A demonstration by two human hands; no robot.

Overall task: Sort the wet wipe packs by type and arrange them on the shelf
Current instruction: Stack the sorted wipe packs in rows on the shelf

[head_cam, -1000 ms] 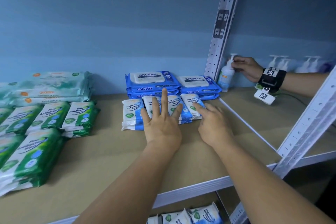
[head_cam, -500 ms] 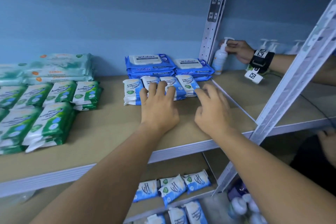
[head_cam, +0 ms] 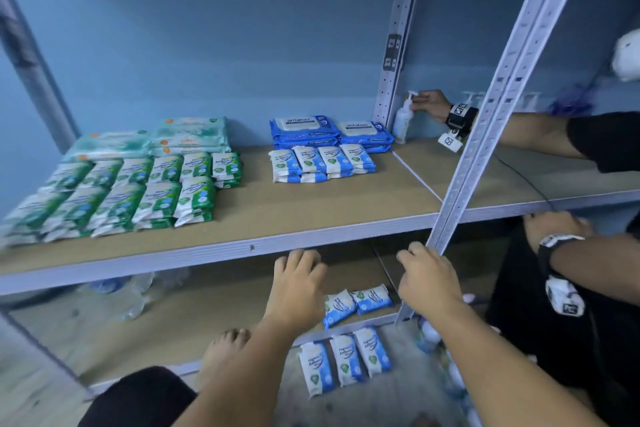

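Observation:
On the upper shelf board (head_cam: 311,204) lie sorted packs: small green packs (head_cam: 138,191) at left with pale teal packs (head_cam: 166,140) behind, small blue-white packs (head_cam: 322,161) in a row at centre, and big blue antabax packs (head_cam: 329,130) behind those. Two more small blue-white packs (head_cam: 356,303) lie on the lower shelf, and three others (head_cam: 344,362) on the floor. My left hand (head_cam: 298,288) hovers below the upper shelf's edge, fingers loosely curled, holding nothing. My right hand (head_cam: 427,279) is beside the shelf post (head_cam: 485,135), also holding nothing.
Another person's hand (head_cam: 429,104) with a tagged wristband holds a pump bottle (head_cam: 403,123) on the neighbouring shelf; their other hand (head_cam: 550,229) is at that shelf's edge. Clear plastic bottles (head_cam: 131,295) lie on the lower shelf at left. My bare foot (head_cam: 221,354) is on the floor.
Both my hands have left the row of small blue-white packs and dropped below the upper shelf's edge. The view has tilted down, showing the lower shelf and floor.

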